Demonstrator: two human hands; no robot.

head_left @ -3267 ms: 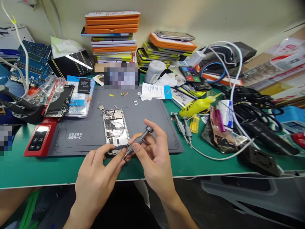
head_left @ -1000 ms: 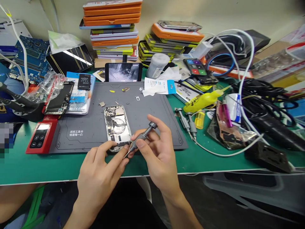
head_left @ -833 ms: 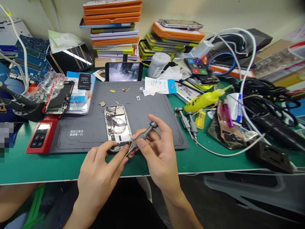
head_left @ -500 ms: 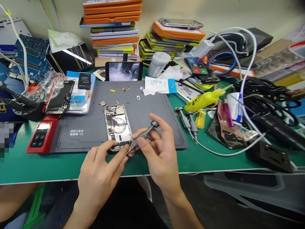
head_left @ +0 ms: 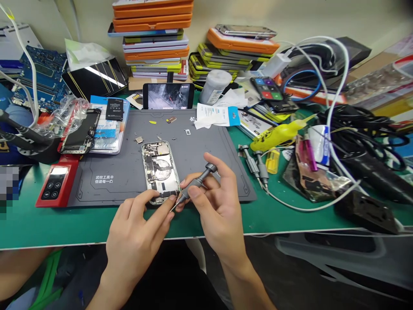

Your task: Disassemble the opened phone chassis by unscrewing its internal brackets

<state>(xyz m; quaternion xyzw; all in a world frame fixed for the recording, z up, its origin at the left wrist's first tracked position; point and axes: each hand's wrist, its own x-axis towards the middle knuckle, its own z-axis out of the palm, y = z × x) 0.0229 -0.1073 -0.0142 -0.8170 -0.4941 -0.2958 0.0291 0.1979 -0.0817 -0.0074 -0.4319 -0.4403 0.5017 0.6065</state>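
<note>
Grey metal shows on the driver [head_left: 192, 189], whose pose hardly differs from that of the frame just before; the right hand [head_left: 222, 211] still holds it, and the left hand [head_left: 134, 230] stays at the open phone [head_left: 163, 174]. What has changed is the picture on the screen [head_left: 168, 95] at 12 o'clock from that phone, where a line of text now runs along the bottom. The right hand reaches in with its palm partly showing, narrowed around the driver: the thumb presses the barrel and the index finger is raised and curves beside the cap. The driver leans, its cap between 1 and 2 o'clock and its bit between 7 and 8, near the left fingertips. The left hand comes from 7 o'clock, knuckles up, fingers bent close together, one at the open phone's lower end; whether it pinches anything small, I cannot tell. The open phone lies on the mat [head_left: 119, 168], insides up. From it, the card tray [head_left: 187, 132] sits at 1 o'clock, the yellow bottle [head_left: 275, 135] between 2 and 3, two spare drivers [head_left: 251, 162] at 3, the red box [head_left: 58, 183] at 9, and the battery [head_left: 114, 110] at 11.
</note>
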